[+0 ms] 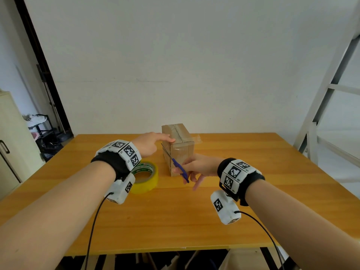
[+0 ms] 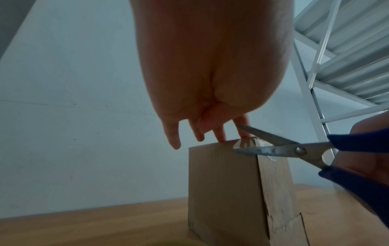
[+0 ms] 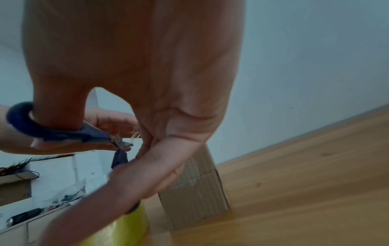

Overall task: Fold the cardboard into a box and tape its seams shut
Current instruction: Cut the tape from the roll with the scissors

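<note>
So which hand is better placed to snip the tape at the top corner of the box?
The right hand: it already grips the blue-handled scissors, whose open blades straddle the clear tape at the brown cardboard box corner. The left hand only steadies the box top with its fingers.

One of each on the table, and two hands at it.

Counting now: one cardboard box [image 1: 178, 147] standing upright towards the table's [image 1: 253, 201] far edge, around the middle of its width. One roll of yellow tape [image 1: 145, 177], lying flat just to the left of the box. One pair of scissors [image 1: 176, 163] with blue handles, two blades open against the box's near left corner. Two hands: the left hand [image 1: 149, 144] with fingertips on the box's top edge, the right hand [image 1: 198, 168] through the scissor handles. Two wrist bands with black-and-white markers, one on each forearm.
</note>
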A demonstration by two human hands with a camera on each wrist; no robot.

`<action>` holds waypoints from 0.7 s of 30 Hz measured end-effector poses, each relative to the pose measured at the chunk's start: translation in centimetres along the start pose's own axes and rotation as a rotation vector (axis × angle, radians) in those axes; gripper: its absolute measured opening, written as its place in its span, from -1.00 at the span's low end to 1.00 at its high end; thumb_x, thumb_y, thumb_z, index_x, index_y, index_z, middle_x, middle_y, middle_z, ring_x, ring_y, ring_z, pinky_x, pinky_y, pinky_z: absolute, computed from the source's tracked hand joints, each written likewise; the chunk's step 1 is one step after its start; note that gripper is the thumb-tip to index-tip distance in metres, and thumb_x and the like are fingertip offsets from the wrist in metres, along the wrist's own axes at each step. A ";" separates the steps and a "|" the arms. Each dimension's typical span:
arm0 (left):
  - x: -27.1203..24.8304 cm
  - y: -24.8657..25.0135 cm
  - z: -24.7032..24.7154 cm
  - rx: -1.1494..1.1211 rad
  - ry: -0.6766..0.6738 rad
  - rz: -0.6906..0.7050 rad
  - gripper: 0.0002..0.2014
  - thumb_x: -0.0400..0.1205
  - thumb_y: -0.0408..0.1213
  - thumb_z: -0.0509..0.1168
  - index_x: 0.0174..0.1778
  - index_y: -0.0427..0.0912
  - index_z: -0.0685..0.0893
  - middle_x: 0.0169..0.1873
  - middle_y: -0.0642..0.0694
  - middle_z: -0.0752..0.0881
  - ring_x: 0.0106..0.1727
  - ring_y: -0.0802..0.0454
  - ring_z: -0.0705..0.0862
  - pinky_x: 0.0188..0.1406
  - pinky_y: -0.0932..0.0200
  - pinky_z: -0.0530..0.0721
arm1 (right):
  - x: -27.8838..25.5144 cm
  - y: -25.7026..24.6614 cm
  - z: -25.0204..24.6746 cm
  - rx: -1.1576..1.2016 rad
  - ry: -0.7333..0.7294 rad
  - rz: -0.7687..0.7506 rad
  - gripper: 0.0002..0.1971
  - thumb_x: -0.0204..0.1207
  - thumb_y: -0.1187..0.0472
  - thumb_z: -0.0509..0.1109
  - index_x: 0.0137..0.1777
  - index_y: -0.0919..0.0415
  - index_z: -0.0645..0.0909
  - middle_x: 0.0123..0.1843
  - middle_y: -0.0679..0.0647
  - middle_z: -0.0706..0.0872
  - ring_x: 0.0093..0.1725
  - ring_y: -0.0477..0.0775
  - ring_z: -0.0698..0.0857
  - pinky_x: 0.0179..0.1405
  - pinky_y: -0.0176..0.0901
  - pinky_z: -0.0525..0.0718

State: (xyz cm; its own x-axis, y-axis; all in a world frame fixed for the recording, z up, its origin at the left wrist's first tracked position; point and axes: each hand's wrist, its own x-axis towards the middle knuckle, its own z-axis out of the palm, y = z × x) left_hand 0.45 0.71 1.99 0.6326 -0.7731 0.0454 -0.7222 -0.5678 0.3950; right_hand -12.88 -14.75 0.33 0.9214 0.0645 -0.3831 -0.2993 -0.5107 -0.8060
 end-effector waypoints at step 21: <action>1.2 -1.1 0.6 -0.103 -0.011 0.014 -0.36 0.62 -0.60 -0.09 0.41 0.17 0.50 0.59 0.05 0.30 0.43 -0.08 0.49 -0.06 0.35 0.36 | 1.5 3.6 -1.1 -0.715 0.187 0.010 -0.65 0.33 0.02 0.60 0.00 0.24 0.73 -0.12 0.11 0.74 -0.21 0.08 0.61 -0.29 -0.17 0.56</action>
State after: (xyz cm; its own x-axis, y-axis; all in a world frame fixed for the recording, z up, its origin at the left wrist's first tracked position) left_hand 1.82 0.18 1.03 0.6190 -0.7843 0.0417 -0.6980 -0.5249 0.4871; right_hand -12.31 -17.39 -2.67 0.9655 -0.0579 -0.2538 -0.1323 -0.9487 -0.2872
